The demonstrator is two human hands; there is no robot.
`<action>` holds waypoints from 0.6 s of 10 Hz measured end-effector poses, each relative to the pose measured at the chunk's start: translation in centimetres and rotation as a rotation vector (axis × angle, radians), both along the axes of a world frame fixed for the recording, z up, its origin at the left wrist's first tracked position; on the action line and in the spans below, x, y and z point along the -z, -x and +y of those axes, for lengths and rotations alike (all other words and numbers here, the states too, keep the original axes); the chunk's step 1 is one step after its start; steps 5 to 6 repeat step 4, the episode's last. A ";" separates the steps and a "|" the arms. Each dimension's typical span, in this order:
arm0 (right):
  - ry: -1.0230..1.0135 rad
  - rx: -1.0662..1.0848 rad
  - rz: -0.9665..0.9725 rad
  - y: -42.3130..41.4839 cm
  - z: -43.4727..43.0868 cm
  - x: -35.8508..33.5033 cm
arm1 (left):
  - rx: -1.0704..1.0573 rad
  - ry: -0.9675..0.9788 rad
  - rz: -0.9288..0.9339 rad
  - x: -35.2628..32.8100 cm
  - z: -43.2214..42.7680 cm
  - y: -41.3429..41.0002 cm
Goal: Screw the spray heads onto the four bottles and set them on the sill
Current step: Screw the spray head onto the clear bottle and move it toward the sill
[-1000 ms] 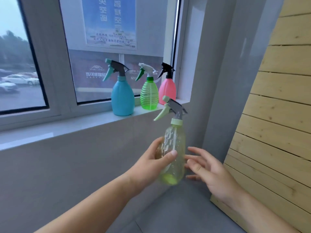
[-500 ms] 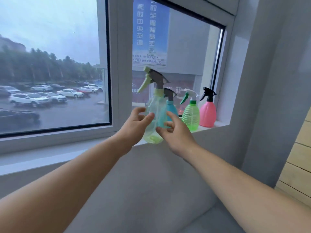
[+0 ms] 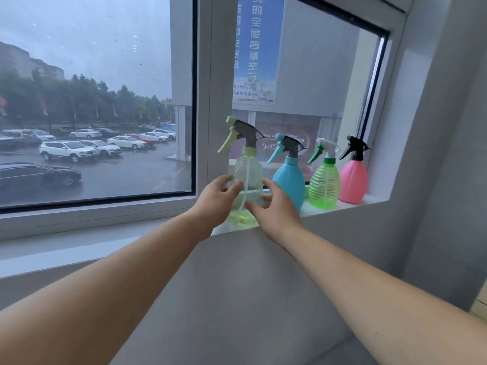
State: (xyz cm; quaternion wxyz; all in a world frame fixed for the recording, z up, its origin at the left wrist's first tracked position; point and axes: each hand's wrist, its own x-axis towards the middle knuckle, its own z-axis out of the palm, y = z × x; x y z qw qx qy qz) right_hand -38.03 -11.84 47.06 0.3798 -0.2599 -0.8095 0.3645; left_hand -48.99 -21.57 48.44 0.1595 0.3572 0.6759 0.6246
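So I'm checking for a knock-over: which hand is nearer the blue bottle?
Right. The right hand is just left of the blue bottle; the left hand is beyond the clear bottle.

Four spray bottles stand in a row on the sill (image 3: 374, 200), before the window. The leftmost bottle (image 3: 247, 177) sits between the left hand (image 3: 214, 200) and right hand (image 3: 275, 209), the other three to its right.
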 end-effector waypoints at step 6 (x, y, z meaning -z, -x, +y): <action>0.041 -0.050 -0.054 0.3 0.6 -0.3 | -0.138 -0.012 0.116 0.3 1.0 0.6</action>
